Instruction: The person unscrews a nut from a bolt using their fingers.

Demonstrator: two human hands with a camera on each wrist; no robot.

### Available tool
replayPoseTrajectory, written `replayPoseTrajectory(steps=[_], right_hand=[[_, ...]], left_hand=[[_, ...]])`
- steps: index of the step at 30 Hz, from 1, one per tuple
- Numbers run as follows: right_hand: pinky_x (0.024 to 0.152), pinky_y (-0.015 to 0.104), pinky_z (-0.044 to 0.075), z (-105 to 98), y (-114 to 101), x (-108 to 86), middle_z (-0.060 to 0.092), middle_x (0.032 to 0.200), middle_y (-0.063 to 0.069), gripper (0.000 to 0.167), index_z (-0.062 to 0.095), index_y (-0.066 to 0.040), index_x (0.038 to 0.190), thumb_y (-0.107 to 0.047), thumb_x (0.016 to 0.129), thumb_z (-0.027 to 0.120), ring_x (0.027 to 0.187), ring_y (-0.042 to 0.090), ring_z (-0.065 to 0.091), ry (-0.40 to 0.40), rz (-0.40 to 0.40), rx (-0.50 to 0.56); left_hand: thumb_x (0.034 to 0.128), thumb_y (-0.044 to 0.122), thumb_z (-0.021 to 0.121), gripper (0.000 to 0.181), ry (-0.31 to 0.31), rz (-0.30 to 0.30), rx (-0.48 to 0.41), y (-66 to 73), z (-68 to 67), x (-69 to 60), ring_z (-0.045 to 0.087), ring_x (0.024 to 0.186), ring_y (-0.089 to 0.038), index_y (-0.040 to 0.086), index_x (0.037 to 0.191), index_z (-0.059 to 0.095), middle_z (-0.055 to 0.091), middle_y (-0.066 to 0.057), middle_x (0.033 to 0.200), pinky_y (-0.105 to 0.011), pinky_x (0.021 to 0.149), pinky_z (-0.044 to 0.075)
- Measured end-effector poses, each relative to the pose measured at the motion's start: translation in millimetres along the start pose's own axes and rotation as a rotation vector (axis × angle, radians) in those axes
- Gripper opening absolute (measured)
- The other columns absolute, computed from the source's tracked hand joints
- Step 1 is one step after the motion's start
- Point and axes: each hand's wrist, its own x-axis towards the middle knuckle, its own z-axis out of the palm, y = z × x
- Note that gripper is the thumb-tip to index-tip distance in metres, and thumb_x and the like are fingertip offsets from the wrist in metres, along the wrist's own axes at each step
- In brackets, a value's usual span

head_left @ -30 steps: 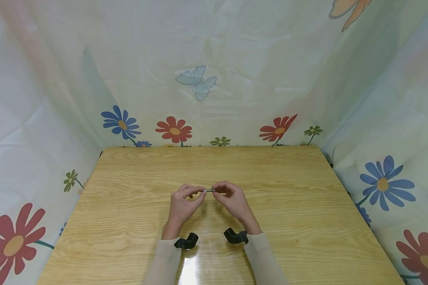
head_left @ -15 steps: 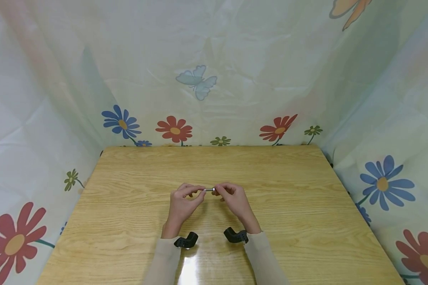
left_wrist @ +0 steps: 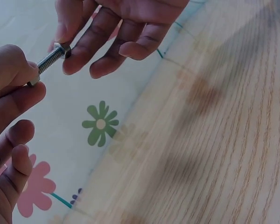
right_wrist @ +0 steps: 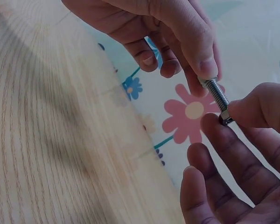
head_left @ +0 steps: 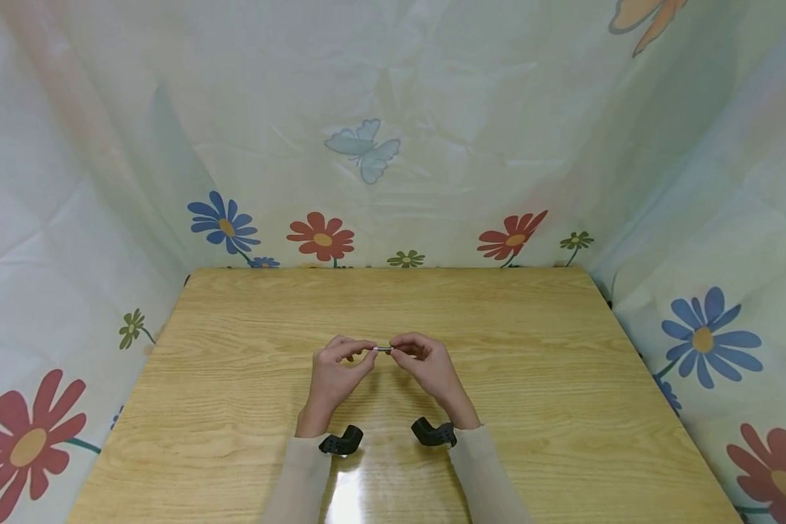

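A small silver threaded bolt [head_left: 383, 349] is held level above the table between both hands. My left hand [head_left: 335, 372] pinches one end of it between thumb and index finger. At the opposite end, my right hand [head_left: 432, 370] pinches a hex-shaped piece [left_wrist: 61, 50] with thumb and fingertip. Bare thread [right_wrist: 218, 93] shows between the two grips. A second metal piece [left_wrist: 33, 82] sits at the left-hand end, mostly covered by fingers. Which end carries a head and which a nut, I cannot tell. Both hands' other fingers are loosely bent.
The wooden table [head_left: 498, 313] lies below the hands. A flower-print curtain [head_left: 445, 145] surrounds its back and sides. Each wrist carries a black camera mount, the left mount [head_left: 342, 441] and the right mount [head_left: 434, 432].
My right thumb and fingers rolled forward over the hex piece half a second ago and are now back in nearly their earlier pose. The left hand stays almost still.
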Motion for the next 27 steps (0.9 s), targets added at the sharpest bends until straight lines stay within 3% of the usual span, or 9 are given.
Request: replayPoseTrajectory(steps=[3, 17, 23, 27], right_hand=[[0.088, 0.033, 0.056, -0.3, -0.8, -0.9, 0.072, 0.116, 0.012, 0.019, 0.074, -0.007, 0.115, -0.015, 0.098, 0.072, 0.101, 0.015, 0.069, 0.010, -0.007, 0.001], [0.086, 0.026, 0.056, -4.0, 0.1, -1.7, 0.073, 0.119, 0.012, 0.024, 0.075, -0.007, 0.120, -0.018, 0.098, 0.072, 0.103, 0.015, 0.068, 0.046, -0.015, -0.008], [0.090, 0.033, 0.058, -9.3, 3.6, -1.2, 0.074, 0.120, 0.009, 0.027, 0.075, -0.009, 0.123, -0.022, 0.100, 0.070, 0.107, 0.019, 0.069, 0.066, -0.023, -0.117], [0.093, 0.042, 0.058, -14.0, 5.8, -1.3, 0.074, 0.122, 0.006, 0.027, 0.075, -0.009, 0.124, -0.022, 0.101, 0.069, 0.109, 0.022, 0.068, 0.071, -0.025, -0.178]], left_hand=[[0.0799, 0.002, 0.087, 0.016, -0.004, -0.009, -0.006, 0.4, 0.0, -0.2, 0.066, 0.071, -0.027, 0.012, 0.092, 0.083, 0.077, -0.003, 0.082, -0.039, 0.060, 0.055], [0.0821, 0.005, 0.086, 0.014, -0.011, -0.028, 0.000, -3.4, -4.4, -1.0, 0.065, 0.070, -0.024, 0.014, 0.093, 0.084, 0.076, -0.001, 0.081, -0.037, 0.059, 0.054], [0.0821, 0.006, 0.086, 0.014, -0.036, -0.022, 0.036, -8.2, -11.3, 2.3, 0.064, 0.070, -0.021, 0.014, 0.093, 0.084, 0.077, -0.002, 0.082, -0.034, 0.061, 0.055], [0.0820, 0.006, 0.086, 0.013, -0.049, -0.014, 0.034, -9.9, -15.2, 7.4, 0.063, 0.069, -0.026, 0.013, 0.093, 0.084, 0.077, -0.007, 0.083, -0.035, 0.063, 0.056]])
